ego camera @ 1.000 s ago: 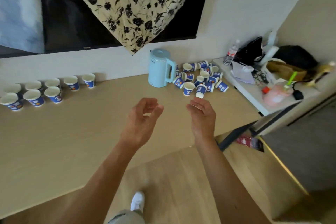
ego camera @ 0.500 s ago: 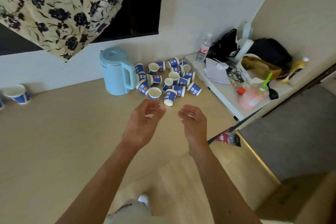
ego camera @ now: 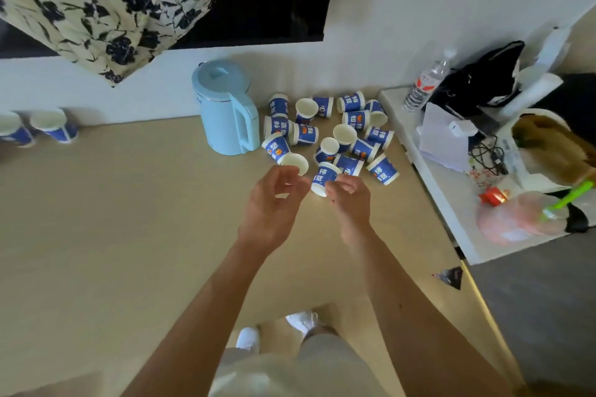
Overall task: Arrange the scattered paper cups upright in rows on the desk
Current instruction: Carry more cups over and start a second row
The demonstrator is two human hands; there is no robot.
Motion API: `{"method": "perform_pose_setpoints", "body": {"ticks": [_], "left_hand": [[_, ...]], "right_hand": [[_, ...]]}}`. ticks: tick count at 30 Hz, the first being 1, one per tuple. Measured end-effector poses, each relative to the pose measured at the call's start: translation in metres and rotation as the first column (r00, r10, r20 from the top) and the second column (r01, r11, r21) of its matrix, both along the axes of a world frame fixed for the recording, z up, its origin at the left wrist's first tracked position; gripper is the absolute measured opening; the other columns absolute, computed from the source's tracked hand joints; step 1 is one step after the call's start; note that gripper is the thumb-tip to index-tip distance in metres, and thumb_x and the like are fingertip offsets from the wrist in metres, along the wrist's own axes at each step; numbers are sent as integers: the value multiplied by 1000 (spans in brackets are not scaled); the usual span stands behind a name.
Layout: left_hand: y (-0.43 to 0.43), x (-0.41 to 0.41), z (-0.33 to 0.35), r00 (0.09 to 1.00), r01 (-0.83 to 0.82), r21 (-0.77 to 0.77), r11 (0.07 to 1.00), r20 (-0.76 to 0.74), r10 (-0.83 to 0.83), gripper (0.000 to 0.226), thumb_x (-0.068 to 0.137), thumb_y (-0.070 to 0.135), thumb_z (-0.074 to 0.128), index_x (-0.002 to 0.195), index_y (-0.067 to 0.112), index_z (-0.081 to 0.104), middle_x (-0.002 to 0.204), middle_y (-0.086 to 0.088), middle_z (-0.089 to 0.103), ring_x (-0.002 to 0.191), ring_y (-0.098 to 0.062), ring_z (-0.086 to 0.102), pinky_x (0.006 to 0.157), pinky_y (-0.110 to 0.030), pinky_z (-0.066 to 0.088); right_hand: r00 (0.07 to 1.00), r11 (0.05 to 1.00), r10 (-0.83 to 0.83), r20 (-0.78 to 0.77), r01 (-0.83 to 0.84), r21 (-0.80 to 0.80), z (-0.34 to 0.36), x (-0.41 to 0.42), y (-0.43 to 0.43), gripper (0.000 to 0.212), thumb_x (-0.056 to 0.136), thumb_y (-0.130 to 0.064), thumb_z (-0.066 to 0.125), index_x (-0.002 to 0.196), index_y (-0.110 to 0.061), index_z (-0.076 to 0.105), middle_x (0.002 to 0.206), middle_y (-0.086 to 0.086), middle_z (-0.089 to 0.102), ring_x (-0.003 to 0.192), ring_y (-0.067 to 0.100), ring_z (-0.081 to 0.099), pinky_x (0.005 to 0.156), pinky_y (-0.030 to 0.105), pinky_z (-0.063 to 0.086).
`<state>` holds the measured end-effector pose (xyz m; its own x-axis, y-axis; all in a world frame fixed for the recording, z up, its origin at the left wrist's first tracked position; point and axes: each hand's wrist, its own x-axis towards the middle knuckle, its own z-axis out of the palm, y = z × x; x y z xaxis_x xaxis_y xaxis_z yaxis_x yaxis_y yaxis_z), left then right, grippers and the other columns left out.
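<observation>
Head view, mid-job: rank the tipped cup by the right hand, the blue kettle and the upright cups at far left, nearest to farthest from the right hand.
From the right hand:
1. Tipped cup, right at its fingers, on their left side.
2. Kettle, farther back and to the left.
3. Upright cups, far left, by the wall.

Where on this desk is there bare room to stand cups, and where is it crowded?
Free: the wide stretch of desk between the upright cups at far left and the kettle, reaching the near edge. Crowded: right of the kettle, where scattered cups fill the corner up to the cluttered white side table.
</observation>
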<state>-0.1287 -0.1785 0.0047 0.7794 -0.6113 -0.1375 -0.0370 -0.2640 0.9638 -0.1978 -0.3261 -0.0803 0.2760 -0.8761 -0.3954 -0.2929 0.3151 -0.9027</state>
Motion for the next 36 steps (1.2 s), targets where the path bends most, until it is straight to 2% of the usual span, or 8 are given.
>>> {"method": "perform_pose_setpoints", "body": {"ticks": [5, 8, 11, 13, 18, 27, 33, 36], "left_hand": [[-34, -2, -9, 982, -183, 12, 983, -47, 184, 5, 96, 27, 67, 99, 26, 65, 86, 27, 70, 80, 21, 61, 67, 2, 41], [-47, -1, -12, 965, -256, 32, 966, -47, 257, 6, 96, 28, 67, 100, 30, 64, 86, 27, 70, 81, 23, 60, 66, 3, 40], [-51, -1, -16, 944, -327, 52, 944, -35, 329, 7, 96, 29, 67, 98, 34, 64, 84, 38, 68, 82, 22, 60, 66, 3, 40], [-51, -2, -18, 923, -383, 56, 922, -22, 384, 8, 95, 30, 69, 102, 31, 66, 89, 26, 70, 83, 20, 62, 67, 2, 41], [-48, -12, -26, 893, -446, 103, 889, -21, 450, 11, 95, 33, 69, 105, 30, 68, 97, 19, 70, 84, 16, 63, 69, 0, 43], [-63, -20, -32, 895, -440, 173, 881, 1, 446, 14, 95, 32, 68, 108, 28, 67, 99, 18, 69, 84, 19, 63, 67, 1, 42], [-90, -23, -49, 917, -374, 223, 900, -57, 395, 24, 90, 31, 75, 110, 27, 64, 105, 10, 70, 94, 7, 66, 78, -12, 48], [-103, -24, -57, 923, -348, 256, 902, -75, 377, 42, 82, 37, 81, 115, 32, 56, 114, 13, 65, 109, -7, 63, 85, -21, 50]], "right_hand": [[987, 997, 52, -151, -41, 73, -48, 29, -54, 55, 81, -22, 82, 128, -11, 56, 106, 3, 65, 99, 22, 65, 85, 34, 50], [973, 996, 44, -226, -25, 86, -73, 46, -74, 72, 77, -29, 86, 135, -7, 49, 127, 11, 62, 106, 26, 64, 83, 31, 45], [936, 990, 83, -341, -37, 138, -94, 58, -84, 96, 72, -37, 90, 147, -7, 38, 145, 16, 50, 123, 32, 60, 96, 37, 51], [901, 986, 132, -414, -75, 150, -104, 65, -87, 107, 71, -43, 90, 152, -8, 30, 151, 17, 41, 130, 34, 55, 105, 44, 50], [863, 983, 159, -479, -93, 159, -120, 75, -95, 109, 75, -49, 86, 152, -6, 23, 152, 16, 40, 134, 33, 51, 109, 44, 47], [957, 986, 145, -253, -117, 121, -131, 59, -101, 85, 76, -34, 87, 143, -10, 41, 141, 11, 57, 124, 30, 61, 107, 47, 49], [944, 943, 325, 59, -319, -91, -91, 23, -92, 79, 73, -26, 88, 138, -20, 42, 111, -16, 62, 94, -14, 62, 76, 6, 47], [863, 869, 483, 148, -450, -206, -68, 8, -87, 85, 73, -26, 91, 141, -26, 40, 123, -8, 64, 107, -2, 64, 82, 9, 49]]}}
